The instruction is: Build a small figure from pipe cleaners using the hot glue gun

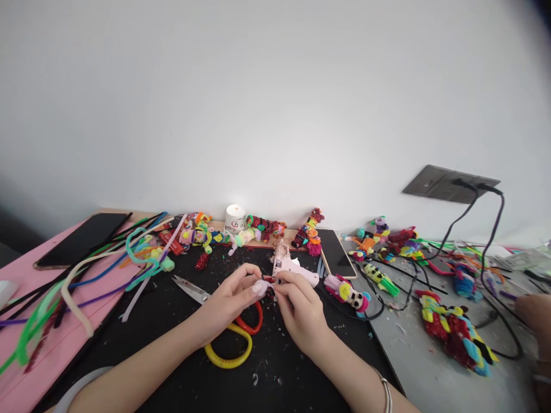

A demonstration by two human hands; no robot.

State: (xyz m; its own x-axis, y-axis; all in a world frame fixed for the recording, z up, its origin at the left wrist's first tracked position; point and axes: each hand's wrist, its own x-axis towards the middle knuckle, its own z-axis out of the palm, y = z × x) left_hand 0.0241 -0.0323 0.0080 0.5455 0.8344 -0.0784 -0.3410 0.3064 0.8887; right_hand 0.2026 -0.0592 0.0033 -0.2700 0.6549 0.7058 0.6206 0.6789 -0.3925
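Note:
My left hand [239, 292] and my right hand [301, 310] meet over the black mat, fingers pinched together. Between their fingertips is a small pale lilac piece [270, 285], too small and covered to name for sure; a bit of dark red shows beside it. A pale pink glue gun [297, 271] lies just behind my right hand. Under and beside my left hand rest scissors with one yellow and one red handle [228, 362], their blades pointing to the back left. To the right of my right hand lies a pipe-cleaner doll [344, 289] in pink and white.
Loose pipe cleaners [103, 281] spread across a pink board [26, 373] at left, near a dark phone [81, 238]. A paper cup [235, 218] and several pipe-cleaner figures line the wall. Another phone [338, 255], black cables [482, 258] and another person's hand [534, 315] are at right.

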